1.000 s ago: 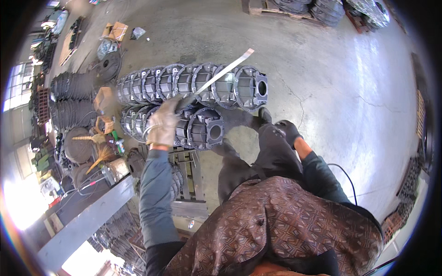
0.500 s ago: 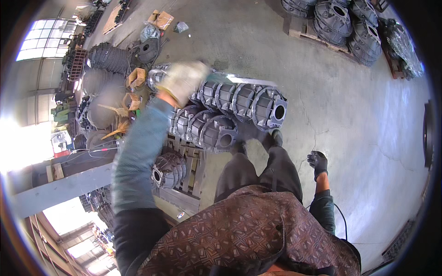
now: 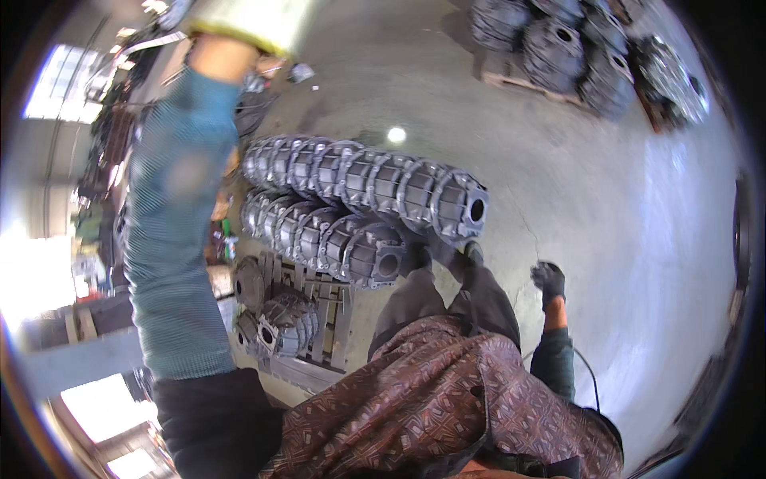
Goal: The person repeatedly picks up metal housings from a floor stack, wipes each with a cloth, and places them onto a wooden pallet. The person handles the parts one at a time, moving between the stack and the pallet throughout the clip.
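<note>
My left hand [image 3: 255, 22], in a pale glove with a yellow cuff, is raised at the upper left. It is smeared by motion and cut off by the top edge, so its fingers are hidden. A teal ribbed sleeve covers that forearm. My right hand [image 3: 549, 281], in a dark glove with greyish fingertips, hangs at my right side, fingers curled and closed, touching nothing I can see. Before my feet lie two long rows of grey ribbed metal housings, a far row [image 3: 359, 176] and a near row [image 3: 319, 235], each end piece showing a round opening.
More housings [image 3: 291, 323] sit on a slatted pallet [image 3: 339, 319] at the lower left. At the upper right, housings [image 3: 554, 56] stand on a wooden pallet [image 3: 519, 86], beside a plastic-wrapped load [image 3: 670, 76]. A black cable [image 3: 592, 379] hangs by my right forearm.
My left hand has swung up and left, from over the housing rows to the top edge. Both rows now show unblocked. The view has shifted slightly; my right hand stays low at my side.
</note>
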The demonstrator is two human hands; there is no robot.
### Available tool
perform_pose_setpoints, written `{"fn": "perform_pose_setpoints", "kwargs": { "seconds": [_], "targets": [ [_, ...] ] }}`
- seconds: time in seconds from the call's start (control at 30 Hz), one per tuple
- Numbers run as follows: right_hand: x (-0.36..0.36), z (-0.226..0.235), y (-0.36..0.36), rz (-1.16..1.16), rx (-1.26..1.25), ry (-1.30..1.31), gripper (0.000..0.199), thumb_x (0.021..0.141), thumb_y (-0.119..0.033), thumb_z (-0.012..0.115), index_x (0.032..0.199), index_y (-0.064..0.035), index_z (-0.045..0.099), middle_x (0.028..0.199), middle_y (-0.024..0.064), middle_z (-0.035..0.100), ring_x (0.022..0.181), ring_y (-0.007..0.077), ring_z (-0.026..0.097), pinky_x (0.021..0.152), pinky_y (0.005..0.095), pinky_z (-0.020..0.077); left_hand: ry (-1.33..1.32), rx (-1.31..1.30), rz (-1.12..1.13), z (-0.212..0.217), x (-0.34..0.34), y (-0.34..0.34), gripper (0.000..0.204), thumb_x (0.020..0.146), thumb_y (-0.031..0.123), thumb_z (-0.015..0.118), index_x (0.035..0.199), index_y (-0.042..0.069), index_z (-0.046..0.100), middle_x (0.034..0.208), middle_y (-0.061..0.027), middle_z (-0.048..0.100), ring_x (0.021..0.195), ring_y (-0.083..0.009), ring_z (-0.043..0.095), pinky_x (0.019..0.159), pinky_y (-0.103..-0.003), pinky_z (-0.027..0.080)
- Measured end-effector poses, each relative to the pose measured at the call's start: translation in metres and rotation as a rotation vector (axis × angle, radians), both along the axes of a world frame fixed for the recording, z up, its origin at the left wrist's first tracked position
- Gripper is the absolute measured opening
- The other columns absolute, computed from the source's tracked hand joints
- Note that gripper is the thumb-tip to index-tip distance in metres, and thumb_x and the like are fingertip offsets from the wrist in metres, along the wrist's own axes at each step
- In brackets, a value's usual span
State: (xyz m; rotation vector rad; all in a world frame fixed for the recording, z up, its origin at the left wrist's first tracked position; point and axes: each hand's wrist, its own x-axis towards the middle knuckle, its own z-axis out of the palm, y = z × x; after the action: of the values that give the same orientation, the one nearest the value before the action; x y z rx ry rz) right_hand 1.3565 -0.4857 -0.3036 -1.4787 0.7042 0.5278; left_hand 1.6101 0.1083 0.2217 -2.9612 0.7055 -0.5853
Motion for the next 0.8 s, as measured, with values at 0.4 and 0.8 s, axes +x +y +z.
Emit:
{"fn": "perform_pose_setpoints", "kwargs": {
  "seconds": [0.4, 0.8],
  "targets": [
    [-0.055, 0.050, 0.086, -0.213, -0.014, 0.115, 0.023, 0.097, -0.014, 0.060, 0.112, 0.0022, 0.064, 0.090, 0.0108, 0.072, 0.076, 0.0166, 0.067, 0.068, 0.0286, 0.0531, 1.254, -0.116, 0.212, -0.373, -0.096, -0.103, 0.018, 0.086, 0.017, 0.061, 0.097, 0.007, 0.070, 0.084, -0.0198, 0.069, 0.077, -0.0343, 0.069, 0.070, -0.045, 0.055],
    [-0.090, -0.029, 0.055, -0.129, 0.027, 0.180, 0.022, 0.100, -0.017, 0.056, 0.110, 0.0007, 0.065, 0.092, 0.0108, 0.071, 0.080, 0.0177, 0.068, 0.071, 0.0302, 0.0544, 1.250, 0.408, 0.410, -0.462, -0.063, -0.159, 0.029, 0.085, 0.026, 0.067, 0.112, 0.016, 0.073, 0.117, -0.0159, 0.069, 0.110, -0.0364, 0.066, 0.090, -0.045, 0.055]
  ]
}}
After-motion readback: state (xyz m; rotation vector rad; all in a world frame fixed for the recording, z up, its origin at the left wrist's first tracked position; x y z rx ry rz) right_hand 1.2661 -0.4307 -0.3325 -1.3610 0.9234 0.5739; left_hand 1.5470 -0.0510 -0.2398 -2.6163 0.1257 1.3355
